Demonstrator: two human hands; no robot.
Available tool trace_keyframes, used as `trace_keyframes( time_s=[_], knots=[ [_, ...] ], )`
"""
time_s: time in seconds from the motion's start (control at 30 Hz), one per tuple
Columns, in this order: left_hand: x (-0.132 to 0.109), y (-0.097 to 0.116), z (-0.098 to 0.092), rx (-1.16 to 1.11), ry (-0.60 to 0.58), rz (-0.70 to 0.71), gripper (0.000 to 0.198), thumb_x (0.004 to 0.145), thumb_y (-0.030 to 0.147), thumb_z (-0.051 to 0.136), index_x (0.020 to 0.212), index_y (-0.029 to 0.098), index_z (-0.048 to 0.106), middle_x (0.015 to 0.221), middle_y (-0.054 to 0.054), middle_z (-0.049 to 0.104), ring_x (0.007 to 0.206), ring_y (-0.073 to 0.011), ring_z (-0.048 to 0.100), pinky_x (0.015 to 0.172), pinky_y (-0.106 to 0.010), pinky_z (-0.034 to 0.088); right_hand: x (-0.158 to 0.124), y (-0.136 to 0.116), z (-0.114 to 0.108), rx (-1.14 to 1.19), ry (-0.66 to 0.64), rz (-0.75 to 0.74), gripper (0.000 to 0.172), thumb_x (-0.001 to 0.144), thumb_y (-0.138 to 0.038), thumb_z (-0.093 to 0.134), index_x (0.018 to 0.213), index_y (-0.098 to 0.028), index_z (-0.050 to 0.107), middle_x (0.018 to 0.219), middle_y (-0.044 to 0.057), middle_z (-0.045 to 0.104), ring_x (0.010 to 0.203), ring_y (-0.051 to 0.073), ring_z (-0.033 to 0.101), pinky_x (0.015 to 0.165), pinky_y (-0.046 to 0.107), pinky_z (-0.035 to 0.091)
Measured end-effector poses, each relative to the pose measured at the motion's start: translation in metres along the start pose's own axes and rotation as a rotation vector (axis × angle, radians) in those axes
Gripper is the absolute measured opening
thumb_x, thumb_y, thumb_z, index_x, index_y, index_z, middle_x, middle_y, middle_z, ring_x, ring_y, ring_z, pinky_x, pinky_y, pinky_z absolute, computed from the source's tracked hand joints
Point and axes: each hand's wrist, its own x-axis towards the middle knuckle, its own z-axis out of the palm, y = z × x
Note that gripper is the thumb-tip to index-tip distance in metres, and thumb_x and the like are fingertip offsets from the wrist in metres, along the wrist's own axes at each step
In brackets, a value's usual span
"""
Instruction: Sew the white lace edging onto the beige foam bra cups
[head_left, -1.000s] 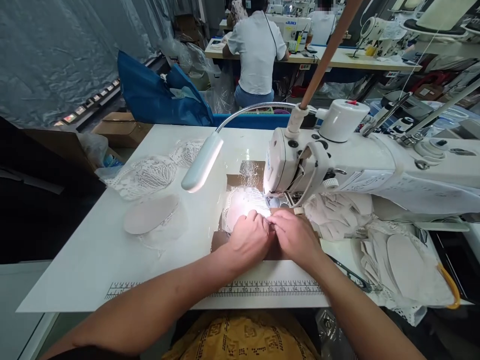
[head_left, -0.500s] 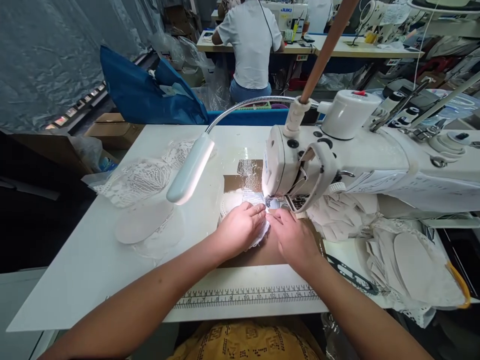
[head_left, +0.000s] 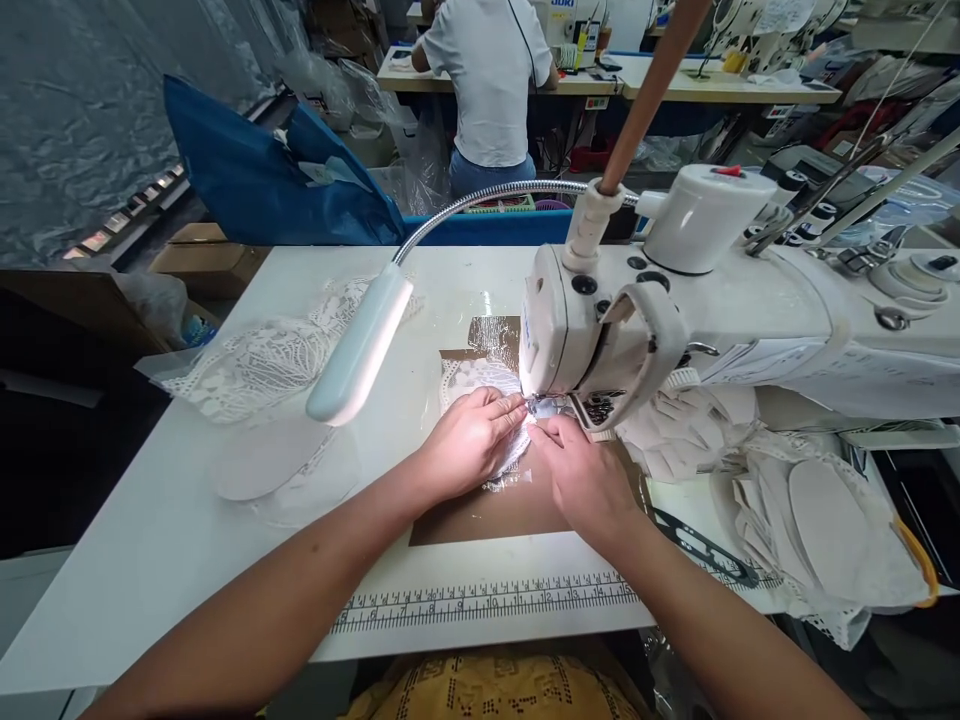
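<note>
My left hand point(head_left: 469, 440) lies flat, fingers stretched out, on a white lace piece point(head_left: 480, 382) under the head of the white sewing machine point(head_left: 720, 310). My right hand point(head_left: 581, 475) pinches the lace's edge right at the presser foot point(head_left: 551, 405). The lace rests on a brown plate point(head_left: 487, 515) set in the white table point(head_left: 150, 560). A gooseneck lamp point(head_left: 358, 350) hangs just left of my left hand.
A stack of lace and foam pads point(head_left: 262, 400) lies on the table's left. More cut pads point(head_left: 817, 520) are piled at the right, beside dark scissors point(head_left: 701, 550). A ruler strip point(head_left: 487, 600) runs along the front edge. A person in a white shirt point(head_left: 487, 80) sits beyond, next to a blue bag point(head_left: 277, 180).
Both hands have pushed the lace forward to the presser foot. The left hand has gone from curled to flat. The view has tilted downward.
</note>
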Motion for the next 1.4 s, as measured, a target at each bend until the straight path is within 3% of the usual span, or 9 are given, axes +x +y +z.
trace_keyframes(
  time_s=[0.23, 0.57, 0.67, 0.77, 0.8, 0.87, 1.0, 1.17, 1.4],
  knots=[
    [0.004, 0.005, -0.004, 0.035, -0.045, -0.165, 0.032, 0.094, 0.023, 0.045, 0.121, 0.018, 0.062, 0.123, -0.012, 0.062, 0.111, -0.0275, 0.053, 0.094, -0.046, 0.045, -0.002, 0.004, 0.007, 0.046, 0.052, -0.034, 0.057, 0.078, 0.0, 0.045, 0.128, -0.023, 0.061, 0.105, 0.01, 0.064, 0.079, 0.021, 0.054, 0.065, 0.031, 0.041],
    [-0.002, 0.004, -0.014, 0.015, -0.135, -0.409, 0.04, 0.086, 0.018, 0.048, 0.124, 0.022, 0.062, 0.144, -0.009, 0.047, 0.137, -0.0399, 0.029, 0.107, -0.069, 0.02, -0.006, 0.007, 0.007, 0.152, 0.119, -0.073, 0.048, 0.08, 0.002, 0.041, 0.115, -0.019, 0.067, 0.093, 0.006, 0.065, 0.078, 0.019, 0.054, 0.067, 0.03, 0.039],
    [-0.012, 0.006, -0.03, -0.175, -0.237, -0.341, 0.037, 0.077, 0.012, 0.052, 0.107, 0.024, 0.071, 0.141, -0.003, 0.052, 0.14, -0.0345, 0.029, 0.112, -0.066, 0.014, -0.008, 0.011, 0.007, 0.275, 0.198, -0.109, 0.038, 0.086, -0.005, 0.041, 0.109, -0.017, 0.069, 0.096, 0.006, 0.067, 0.08, 0.018, 0.057, 0.07, 0.029, 0.043],
    [-0.025, 0.02, -0.045, -0.384, -0.407, -0.113, 0.033, 0.075, 0.008, 0.052, 0.09, 0.027, 0.073, 0.13, 0.003, 0.062, 0.139, -0.0272, 0.035, 0.115, -0.062, 0.012, -0.009, 0.014, 0.006, 0.421, 0.256, -0.137, 0.033, 0.088, -0.01, 0.04, 0.102, -0.016, 0.07, 0.097, 0.006, 0.069, 0.085, 0.017, 0.061, 0.075, 0.028, 0.047],
    [-0.029, 0.026, -0.048, -0.42, -0.423, -0.049, 0.034, 0.075, 0.006, 0.051, 0.089, 0.028, 0.073, 0.126, 0.004, 0.064, 0.137, -0.025, 0.039, 0.116, -0.06, 0.012, -0.01, 0.015, 0.006, 0.457, 0.265, -0.139, 0.033, 0.087, -0.01, 0.04, 0.1, -0.017, 0.07, 0.097, 0.006, 0.069, 0.086, 0.017, 0.061, 0.076, 0.028, 0.047],
    [-0.035, 0.037, -0.051, -0.433, -0.34, 0.004, 0.036, 0.077, 0.005, 0.049, 0.095, 0.027, 0.072, 0.122, 0.002, 0.066, 0.131, -0.0215, 0.046, 0.117, -0.054, 0.021, -0.011, 0.016, 0.006, 0.503, 0.266, -0.136, 0.032, 0.087, -0.011, 0.04, 0.096, -0.017, 0.07, 0.096, 0.006, 0.07, 0.087, 0.017, 0.062, 0.077, 0.027, 0.048],
    [-0.035, 0.042, -0.041, -0.285, -0.088, -0.13, 0.031, 0.09, 0.017, 0.047, 0.115, 0.017, 0.065, 0.125, -0.009, 0.063, 0.119, -0.0213, 0.055, 0.104, -0.042, 0.045, -0.011, 0.016, 0.007, 0.507, 0.258, -0.126, 0.032, 0.088, -0.012, 0.039, 0.094, -0.018, 0.07, 0.094, 0.005, 0.07, 0.085, 0.016, 0.062, 0.075, 0.027, 0.047],
    [-0.021, 0.037, -0.025, -0.067, -0.2, -0.112, 0.03, 0.094, 0.025, 0.048, 0.118, 0.016, 0.064, 0.129, -0.011, 0.061, 0.121, -0.0278, 0.053, 0.099, -0.047, 0.044, -0.009, 0.014, 0.006, 0.284, 0.193, -0.144, 0.035, 0.088, -0.01, 0.04, 0.106, -0.018, 0.069, 0.095, 0.006, 0.067, 0.084, 0.018, 0.056, 0.073, 0.029, 0.043],
    [-0.011, 0.033, -0.025, 0.035, -0.288, -0.15, 0.042, 0.089, 0.023, 0.054, 0.13, 0.014, 0.054, 0.137, -0.012, 0.053, 0.121, -0.0294, 0.051, 0.097, -0.047, 0.046, -0.007, 0.01, 0.005, 0.056, 0.107, -0.11, 0.033, 0.09, -0.01, 0.043, 0.107, -0.022, 0.068, 0.085, 0.005, 0.061, 0.077, 0.018, 0.049, 0.067, 0.031, 0.031]
  ],
)
